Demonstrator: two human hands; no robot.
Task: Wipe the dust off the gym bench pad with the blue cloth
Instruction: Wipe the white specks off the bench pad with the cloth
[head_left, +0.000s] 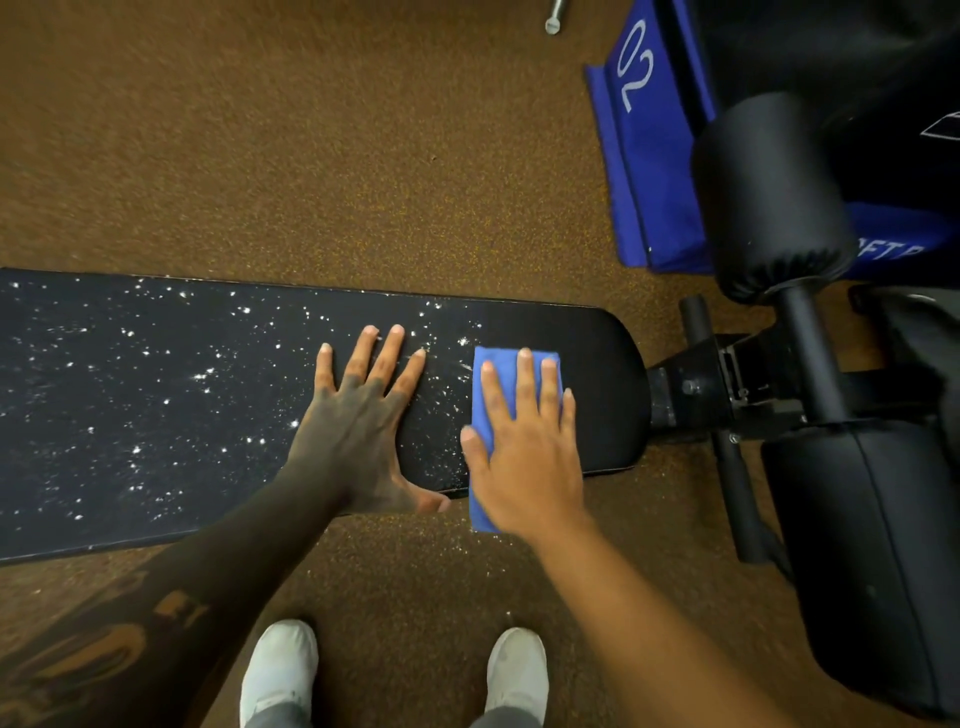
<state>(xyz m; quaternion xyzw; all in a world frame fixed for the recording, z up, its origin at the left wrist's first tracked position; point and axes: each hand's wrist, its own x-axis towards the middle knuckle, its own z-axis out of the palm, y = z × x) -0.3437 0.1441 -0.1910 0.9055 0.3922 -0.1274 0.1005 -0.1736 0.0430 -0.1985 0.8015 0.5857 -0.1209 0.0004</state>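
Observation:
The black gym bench pad (156, 405) runs from the left edge to a rounded end at the right. White dust specks cover most of it; the strip at the rounded end (602, 389) looks clean. A folded blue cloth (496, 364) lies across the pad near that end, its near end hanging over the front edge. My right hand (524, 447) presses flat on the cloth with fingers spread. My left hand (363, 421) lies flat on the dusty pad just left of the cloth, fingers apart, holding nothing.
Black bench frame and roller pads (769, 192) stand to the right. A blue padded box marked 02 (649, 145) sits at the back right. A metal bar end (555, 15) lies at the top. Brown speckled floor (311, 156) surrounds the bench; my white shoes (278, 670) stand below.

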